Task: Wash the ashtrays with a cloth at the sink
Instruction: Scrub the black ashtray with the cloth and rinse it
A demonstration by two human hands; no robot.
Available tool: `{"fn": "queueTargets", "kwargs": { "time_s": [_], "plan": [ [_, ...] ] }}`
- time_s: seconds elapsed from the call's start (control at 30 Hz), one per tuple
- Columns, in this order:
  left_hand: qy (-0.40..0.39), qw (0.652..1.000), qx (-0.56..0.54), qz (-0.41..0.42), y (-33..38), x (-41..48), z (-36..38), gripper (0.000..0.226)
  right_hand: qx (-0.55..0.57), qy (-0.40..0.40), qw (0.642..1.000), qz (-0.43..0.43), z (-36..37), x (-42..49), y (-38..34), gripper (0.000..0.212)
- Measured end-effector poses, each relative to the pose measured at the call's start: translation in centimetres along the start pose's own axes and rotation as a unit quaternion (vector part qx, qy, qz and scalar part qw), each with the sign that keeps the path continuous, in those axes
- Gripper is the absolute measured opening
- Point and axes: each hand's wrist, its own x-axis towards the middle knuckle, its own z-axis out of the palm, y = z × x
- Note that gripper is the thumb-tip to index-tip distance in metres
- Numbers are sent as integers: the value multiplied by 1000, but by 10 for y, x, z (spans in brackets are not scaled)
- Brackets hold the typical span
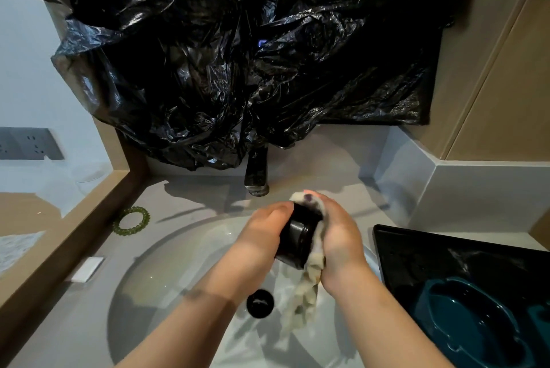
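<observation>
Over the white round sink (166, 266), my left hand (262, 233) grips a black round ashtray (297, 236) tilted on its side. My right hand (336, 233) presses a pale wet cloth (300, 299) against the ashtray's right side, fingers curled round the cloth; its loose end hangs down into the basin. The black drain plug (259, 303) sits below my hands. A dark faucet (256, 174) stands behind them.
A black tray (416, 251) on the right counter holds a teal dish (476, 320). A green spiral hair tie (131, 222) lies left of the sink, a small white bar (87, 269) nearer. Black plastic sheeting (238, 49) covers the wall above the faucet.
</observation>
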Motion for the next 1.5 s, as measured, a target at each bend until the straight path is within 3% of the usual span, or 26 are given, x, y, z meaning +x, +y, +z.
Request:
{"fn": "queueTargets", "kwargs": {
  "time_s": [0.07, 0.2, 0.3, 0.47, 0.57, 0.7, 0.8, 0.87, 0.93, 1.03, 1.13, 1.17, 1.2, 1.23, 1.3, 1.33, 1.4, 1.5],
  "plan": [
    [-4, 999, -40, 28, 7, 2, 2, 28, 73, 17, 997, 31, 2, 0, -5, 24],
    [20, 993, -103, 54, 16, 10, 6, 31, 87, 22, 993, -73, 21, -11, -8, 22],
    [37, 995, -75, 48, 14, 10, 8, 27, -52, 32, 987, -151, 29, -27, 6, 29],
    [-4, 999, 11, 40, 17, 7, 1, 54, -316, 9, 916, -245, 12, -25, 19, 48],
    [-33, 998, 43, 30, 17, 9, -1, 36, -375, -8, 888, -267, 9, -22, 24, 62],
    [-49, 994, 89, 29, 8, 5, -1, 29, -304, 5, 907, -292, 9, -8, 19, 49],
    [-108, 990, 87, 24, 7, -2, -5, 33, -198, 4, 953, -228, 4, 0, -3, 32],
    [-117, 989, 91, 21, 11, -1, -8, 26, -183, -25, 965, -184, 1, 4, -13, 26],
    [-92, 993, 70, 22, 13, 3, -6, 24, -266, -30, 933, -239, 4, 7, -10, 26],
    [-21, 996, 81, 21, 13, 5, -2, 23, -414, -20, 830, -374, 20, -4, 14, 39],
    [-26, 999, 46, 10, 11, 0, -3, 22, -475, -40, 800, -365, 20, -9, 16, 65],
    [-31, 998, 55, 12, 10, -2, -5, 24, -482, -39, 801, -352, 16, -7, 14, 63],
    [-44, 997, 64, 22, 9, -4, -7, 26, -457, -31, 825, -331, 12, -5, 9, 51],
    [-54, 995, 72, 34, 10, -7, -9, 29, -385, -29, 879, -280, 12, -5, 2, 34],
    [-75, 995, 57, 36, 14, -12, -13, 32, -179, -59, 974, -126, 9, -5, -11, 26],
    [-80, 995, 41, 39, 17, -13, -13, 25, -98, -68, 991, -62, 6, -5, -14, 26],
    [-61, 998, -12, 29, 22, -10, -11, 33, -16, -56, 998, 6, 4, -8, -11, 33],
    [2, 996, -87, 4, 27, -6, -4, 33, -52, 0, 997, -60, 12, -17, 7, 30]
  ]
}}
